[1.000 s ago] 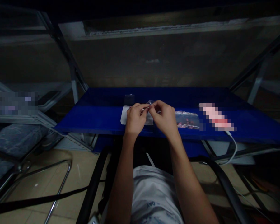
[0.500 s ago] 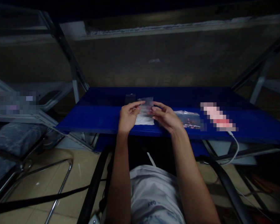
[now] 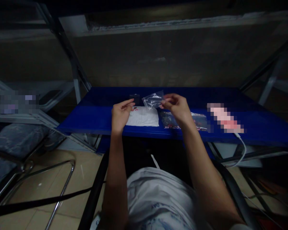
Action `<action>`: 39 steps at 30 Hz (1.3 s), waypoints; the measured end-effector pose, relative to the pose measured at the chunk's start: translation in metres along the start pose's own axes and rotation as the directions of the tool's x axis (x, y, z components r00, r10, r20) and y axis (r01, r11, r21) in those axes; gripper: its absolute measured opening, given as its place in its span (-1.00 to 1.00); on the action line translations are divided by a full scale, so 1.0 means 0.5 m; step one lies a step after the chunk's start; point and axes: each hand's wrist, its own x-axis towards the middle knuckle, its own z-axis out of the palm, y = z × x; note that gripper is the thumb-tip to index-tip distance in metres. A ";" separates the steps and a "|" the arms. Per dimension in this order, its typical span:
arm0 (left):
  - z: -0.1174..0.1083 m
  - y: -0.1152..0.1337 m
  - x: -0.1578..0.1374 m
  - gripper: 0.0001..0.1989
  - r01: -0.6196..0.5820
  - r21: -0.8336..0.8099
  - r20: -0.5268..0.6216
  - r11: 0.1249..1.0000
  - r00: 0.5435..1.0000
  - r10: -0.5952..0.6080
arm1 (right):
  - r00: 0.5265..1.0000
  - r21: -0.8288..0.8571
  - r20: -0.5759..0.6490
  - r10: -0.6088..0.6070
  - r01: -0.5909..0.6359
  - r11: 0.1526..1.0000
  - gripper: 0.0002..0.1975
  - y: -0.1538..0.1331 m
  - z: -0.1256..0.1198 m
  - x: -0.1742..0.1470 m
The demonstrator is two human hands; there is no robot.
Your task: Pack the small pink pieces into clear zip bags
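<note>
My right hand (image 3: 176, 107) pinches a small clear plastic bag (image 3: 154, 99) by its right edge, raised above the blue table (image 3: 103, 110). My left hand (image 3: 121, 115) is at the left end of a folded white tissue (image 3: 144, 117), its index finger and thumb apart. Tiny red pieces (image 3: 136, 109) lie on the tissue close to the left fingertips; their kind is too small to make out. Partly hidden under my right hand and wrist, a larger clear bag (image 3: 168, 121) with small reddish pieces inside lies on the table.
Behind the tissue sits another small clear packet (image 3: 134, 98). To the right lies a blurred-out pink object (image 3: 225, 118) with a white cable (image 3: 242, 150) running over the front edge. Metal frame posts (image 3: 77, 86) rise at the table's sides.
The small clear bag, earlier between both hands, is now only in my right hand. My left hand has let go and moved left, uncovering the tissue and red pieces.
</note>
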 end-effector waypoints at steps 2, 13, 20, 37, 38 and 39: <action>-0.014 -0.007 0.033 -0.72 -0.030 0.069 -0.033 0.997 0.999 0.032 | 0.995 -0.185 0.056 -0.082 0.091 0.978 -0.80 -0.015 -0.005 0.040; 0.044 -0.052 0.143 -0.57 -0.120 0.477 0.286 0.871 0.958 -0.025 | 0.849 -0.573 0.473 -0.235 0.500 0.650 -0.72 -0.034 0.062 0.119; 0.050 -0.069 0.147 -0.61 -0.164 0.458 0.332 0.874 0.943 0.003 | 0.818 -0.614 0.531 -0.222 0.552 0.564 -0.68 -0.030 0.071 0.126; 0.043 -0.088 0.180 -0.66 -0.161 0.483 0.319 0.861 0.948 -0.002 | 0.824 -0.570 0.524 -0.214 0.526 0.631 -0.70 -0.034 0.076 0.127; 0.040 -0.091 0.193 -0.66 -0.163 0.496 0.298 0.853 0.954 0.009 | 0.838 -0.562 0.502 -0.215 0.505 0.655 -0.70 -0.034 0.072 0.130; 0.037 -0.094 0.209 -0.66 -0.161 0.516 0.273 0.841 0.962 0.016 | 0.855 -0.549 0.474 -0.212 0.475 0.688 -0.70 -0.034 0.066 0.134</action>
